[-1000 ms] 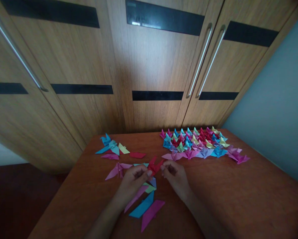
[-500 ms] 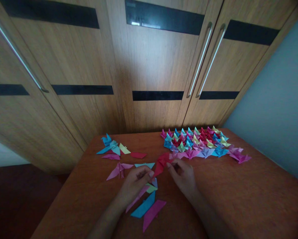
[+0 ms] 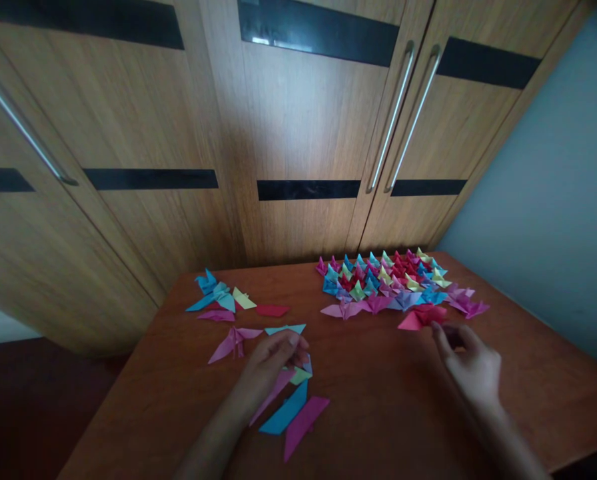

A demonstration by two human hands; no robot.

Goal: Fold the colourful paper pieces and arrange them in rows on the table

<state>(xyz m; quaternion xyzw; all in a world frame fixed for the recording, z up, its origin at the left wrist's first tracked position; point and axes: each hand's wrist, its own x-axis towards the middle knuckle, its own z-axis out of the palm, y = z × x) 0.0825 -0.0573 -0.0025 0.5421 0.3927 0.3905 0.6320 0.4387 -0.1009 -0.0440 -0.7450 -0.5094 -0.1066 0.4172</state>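
Note:
My right hand [image 3: 468, 363] pinches a red origami crane [image 3: 422, 316] by its right side, at the front edge of the grouped paper cranes [image 3: 378, 281]. My left hand [image 3: 277, 357] hovers over the middle of the table with its fingers curled in and nothing visible in them. Under and beside it lie flat folded paper pieces: a light blue one [image 3: 286, 329], a pink one [image 3: 273, 398], a green one [image 3: 300, 377], a blue one [image 3: 286, 410] and a magenta one [image 3: 305, 427]. A pink crane with spread wings [image 3: 235, 341] stands left of my left hand.
Blue cranes [image 3: 213, 291], a yellow piece [image 3: 243, 299], a magenta piece [image 3: 217, 315] and a red piece [image 3: 272, 311] lie at the back left of the brown table [image 3: 358, 400]. Behind it stands a wooden wardrobe [image 3: 303, 127]; a wall [image 3: 538, 200] bounds the right.
My right hand has carried the red crane from between both hands rightward to the front of the grouped cranes. My left hand has let go of it and stayed near its place.

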